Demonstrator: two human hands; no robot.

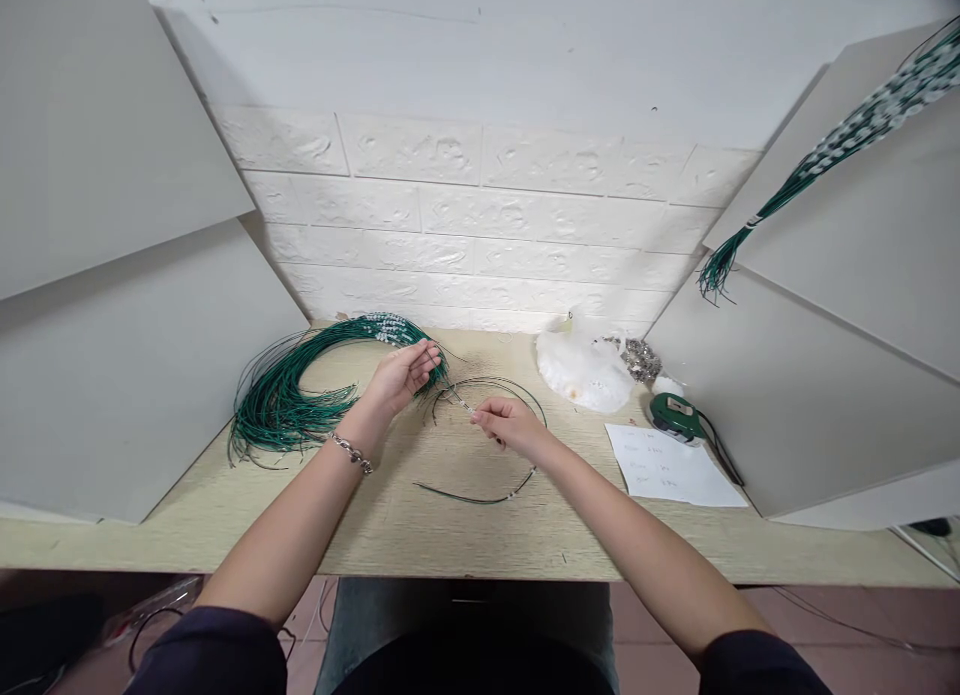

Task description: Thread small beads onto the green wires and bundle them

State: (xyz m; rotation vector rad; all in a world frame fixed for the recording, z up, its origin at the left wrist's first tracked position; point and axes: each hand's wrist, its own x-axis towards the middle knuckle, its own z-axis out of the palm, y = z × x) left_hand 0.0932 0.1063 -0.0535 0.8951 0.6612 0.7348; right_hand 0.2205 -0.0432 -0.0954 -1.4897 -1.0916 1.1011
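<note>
Between my two hands runs a thin dark green wire (536, 405), with small whitish pieces on it close to my right fingertips. My right hand (510, 422) pinches this wire between thumb and fingers. Palm turned up, my left hand (405, 375) has its fingers closed on the wire's upper part; the exact grip is partly hidden. The rest of the wire curves in a loose loop on the table around and below my right hand. Just behind my left hand lies a thick bundle of green wires (277, 405) with whitish pieces along part of it.
A white plastic bag (581, 370) and a pile of small metal parts (641, 359) sit at the back right. Nearer are a green tape measure (675, 415) and a paper sheet (667, 465). Another wire bundle (817, 160) hangs over the right panel. Grey panels (150, 365) flank the table.
</note>
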